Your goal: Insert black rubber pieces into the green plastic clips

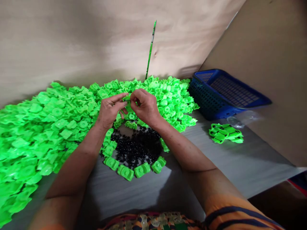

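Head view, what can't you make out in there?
All in the head view:
- Green piece in the left hand: mostly hidden by fingers.
- What the right hand pinches: behind its fingers.
- Black parts: single shapes too small.
- Blue basket: near wall hides its floor.
- Red-and-blue thing: cut off, right edge.

Both forearms reach forward, converging. Left hand (111,110): palm turned inward, thumb and index finger extended in a pinch, other fingers spread loosely beneath. Right hand (144,103): back uppermost, fingers curled, fingertips together just beside the left. Both elbows bent; wrists raised.
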The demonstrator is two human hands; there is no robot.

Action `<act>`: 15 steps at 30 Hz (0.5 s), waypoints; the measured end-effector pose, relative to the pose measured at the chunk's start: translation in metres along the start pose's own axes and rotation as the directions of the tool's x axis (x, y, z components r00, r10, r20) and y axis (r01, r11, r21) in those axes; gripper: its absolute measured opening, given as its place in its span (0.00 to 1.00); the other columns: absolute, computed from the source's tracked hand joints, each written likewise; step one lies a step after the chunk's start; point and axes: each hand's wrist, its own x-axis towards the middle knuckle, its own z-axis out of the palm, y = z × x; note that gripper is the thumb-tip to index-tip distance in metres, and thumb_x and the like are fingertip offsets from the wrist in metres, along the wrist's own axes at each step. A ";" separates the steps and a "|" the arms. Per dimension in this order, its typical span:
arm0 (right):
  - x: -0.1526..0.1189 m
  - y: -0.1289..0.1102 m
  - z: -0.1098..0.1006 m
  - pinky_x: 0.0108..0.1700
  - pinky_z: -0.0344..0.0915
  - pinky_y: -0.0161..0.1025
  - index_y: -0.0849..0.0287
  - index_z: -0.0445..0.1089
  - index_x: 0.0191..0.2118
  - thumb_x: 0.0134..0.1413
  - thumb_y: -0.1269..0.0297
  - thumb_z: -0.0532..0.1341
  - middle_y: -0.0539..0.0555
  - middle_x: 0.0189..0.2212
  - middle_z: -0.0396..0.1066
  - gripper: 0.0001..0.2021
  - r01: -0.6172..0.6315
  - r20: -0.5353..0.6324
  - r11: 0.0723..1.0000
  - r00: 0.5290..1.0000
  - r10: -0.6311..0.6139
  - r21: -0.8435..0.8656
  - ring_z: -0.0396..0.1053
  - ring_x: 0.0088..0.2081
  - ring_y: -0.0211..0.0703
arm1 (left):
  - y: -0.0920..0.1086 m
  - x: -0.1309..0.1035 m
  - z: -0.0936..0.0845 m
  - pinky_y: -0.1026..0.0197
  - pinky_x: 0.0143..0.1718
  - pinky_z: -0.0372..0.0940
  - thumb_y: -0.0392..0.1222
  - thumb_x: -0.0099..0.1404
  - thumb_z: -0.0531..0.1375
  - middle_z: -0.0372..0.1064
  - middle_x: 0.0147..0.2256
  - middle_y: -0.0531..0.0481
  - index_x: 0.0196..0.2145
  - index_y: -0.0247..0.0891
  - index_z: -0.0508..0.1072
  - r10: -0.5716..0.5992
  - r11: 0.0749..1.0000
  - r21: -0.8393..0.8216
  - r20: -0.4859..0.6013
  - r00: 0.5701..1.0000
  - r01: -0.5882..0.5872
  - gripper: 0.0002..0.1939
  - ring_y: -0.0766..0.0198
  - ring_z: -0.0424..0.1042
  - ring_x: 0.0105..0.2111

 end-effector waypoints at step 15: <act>0.002 0.020 0.006 0.38 0.64 0.37 0.55 0.64 0.34 0.56 0.75 0.60 0.47 0.31 0.65 0.07 -0.050 -0.032 0.968 0.998 0.060 0.247 0.62 0.32 0.35 | 0.001 -0.001 -0.004 0.66 0.18 0.62 0.49 0.59 0.71 0.74 0.23 0.54 0.43 0.40 0.87 0.169 0.962 0.231 -0.068 0.983 -0.149 0.16 0.66 0.69 0.19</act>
